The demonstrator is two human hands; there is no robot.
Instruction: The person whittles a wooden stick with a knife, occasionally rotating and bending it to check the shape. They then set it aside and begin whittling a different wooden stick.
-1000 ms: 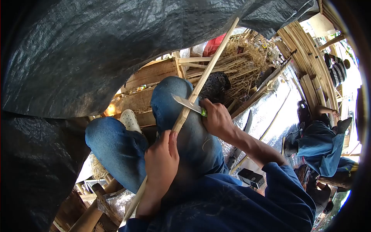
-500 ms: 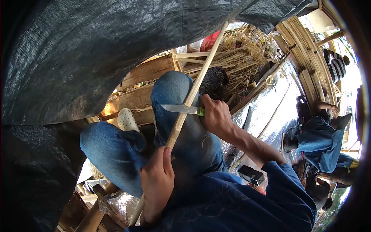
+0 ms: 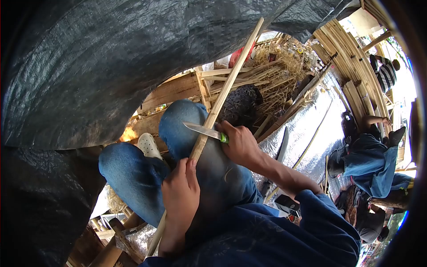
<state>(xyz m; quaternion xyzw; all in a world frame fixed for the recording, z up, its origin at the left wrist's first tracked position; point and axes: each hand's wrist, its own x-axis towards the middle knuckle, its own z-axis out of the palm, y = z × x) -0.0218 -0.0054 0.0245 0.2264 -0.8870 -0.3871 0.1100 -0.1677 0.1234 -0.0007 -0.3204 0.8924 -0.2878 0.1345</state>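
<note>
Compared with half a second ago, our knife (image 3: 200, 129) crosses the wooden stick (image 3: 227, 84) closer to our left hand (image 3: 180, 193), its blade more slanted. Our left fingers pinch the stick, which runs well beyond their tips and back past the wrist. Our right hand (image 3: 241, 144) has its fingers curled around the knife's green handle (image 3: 224, 138), the blade reaching left from them over the stick.

Green knife handle (image 3: 224, 138) mostly inside the right hand (image 3: 241, 145), wooden stick (image 3: 222, 95) partly behind the left hand (image 3: 181, 191)
</note>
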